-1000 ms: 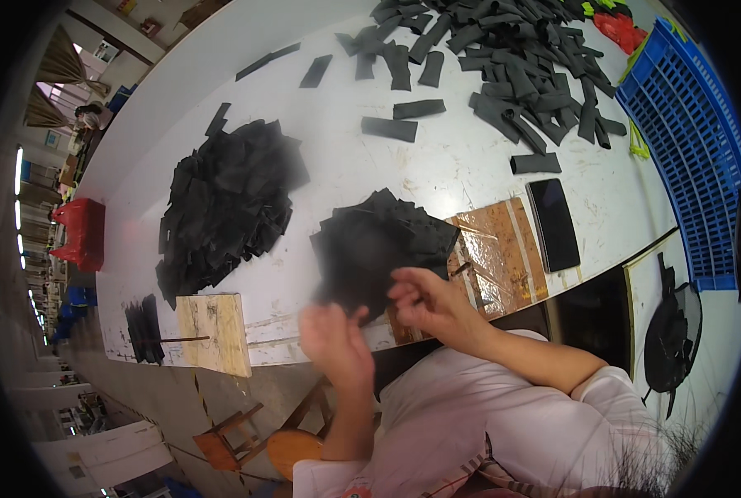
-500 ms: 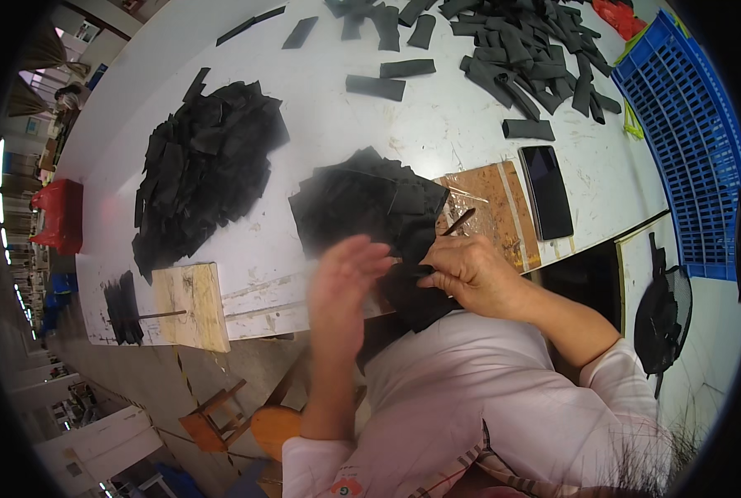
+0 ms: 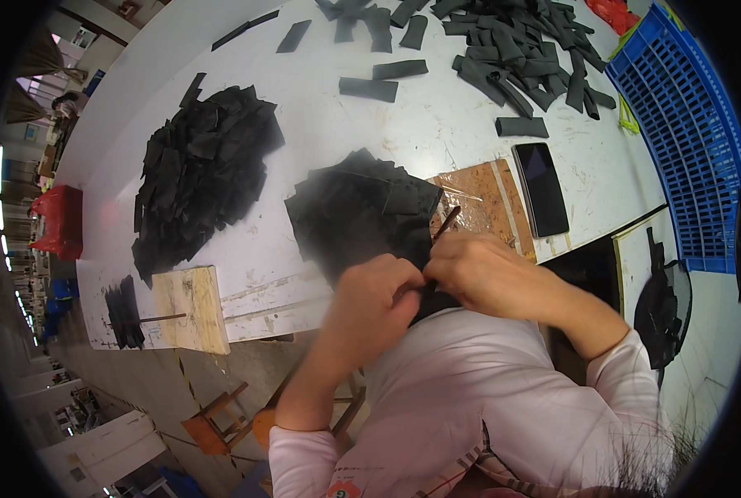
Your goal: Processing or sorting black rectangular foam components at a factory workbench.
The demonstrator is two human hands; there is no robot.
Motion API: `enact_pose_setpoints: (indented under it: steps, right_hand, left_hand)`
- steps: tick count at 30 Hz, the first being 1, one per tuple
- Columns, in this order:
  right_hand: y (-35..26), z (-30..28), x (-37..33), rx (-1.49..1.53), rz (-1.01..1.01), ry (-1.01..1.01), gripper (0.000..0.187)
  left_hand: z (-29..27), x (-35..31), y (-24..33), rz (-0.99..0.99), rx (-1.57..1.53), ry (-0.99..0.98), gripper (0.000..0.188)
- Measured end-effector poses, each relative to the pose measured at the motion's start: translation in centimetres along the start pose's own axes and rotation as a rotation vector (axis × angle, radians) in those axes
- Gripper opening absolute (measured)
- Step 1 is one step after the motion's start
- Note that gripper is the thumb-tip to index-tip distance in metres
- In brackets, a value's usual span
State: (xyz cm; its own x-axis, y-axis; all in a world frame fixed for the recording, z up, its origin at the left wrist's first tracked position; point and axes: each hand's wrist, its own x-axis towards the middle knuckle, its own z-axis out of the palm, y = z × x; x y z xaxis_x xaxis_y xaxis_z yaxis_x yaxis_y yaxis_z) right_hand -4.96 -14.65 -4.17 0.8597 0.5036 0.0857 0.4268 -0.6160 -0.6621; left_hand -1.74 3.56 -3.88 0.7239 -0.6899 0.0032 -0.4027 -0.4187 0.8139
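From my remote seat, through the head camera, I see a white table (image 3: 424,120) filling most of the view, with a blue plastic crate (image 3: 692,166) at its right edge. A heap of flat black cut pieces (image 3: 204,158) lies on the left, and a heap of rolled dark pieces (image 3: 528,54) spreads at the far right. Nearer the person, a fanned black stack (image 3: 354,203) lies just beyond the hands.

Both forearms angle inward, elbows bent and wide, so the hands meet close to the body at the table's near edge. I see the right hand (image 3: 478,270) palm down, wrist bent, thumb and fingers drawn together on a black piece (image 3: 437,305) that shows just below them, in front of the shirt. The left hand (image 3: 379,303) is curled with its knuckles up, fingertips beside the right's; I cannot tell whether it grips the piece too.

Beyond the right hand lies a brown board (image 3: 487,195), then a phone (image 3: 541,189) beside it, and smallest, a thin dark rod (image 3: 447,222) slanting up just above the right knuckles
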Motion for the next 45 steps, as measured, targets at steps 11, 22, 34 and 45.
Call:
enact_pose_setpoints:
  steps: [11,22,34,45]
  right_hand:
    - [-1.9,2.9,-2.2,0.369,0.200,0.597,0.016]
    - [-1.3,5.2,-1.5,0.009,0.159,0.668,0.017]
    - [-0.5,5.7,-0.8,-0.101,0.149,0.704,0.014]
    - [-0.6,3.4,-2.0,1.403,0.635,0.433,0.008]
  left_hand:
    - [7.3,-1.4,1.5,-0.154,-0.297,0.587,0.012]
    - [7.8,-1.0,-0.4,-0.158,-0.534,0.809,0.018]
    - [8.0,-0.2,-1.7,-0.173,-0.937,0.728,0.019]
    - [5.0,-0.8,-0.4,-0.330,-1.012,0.347,0.031]
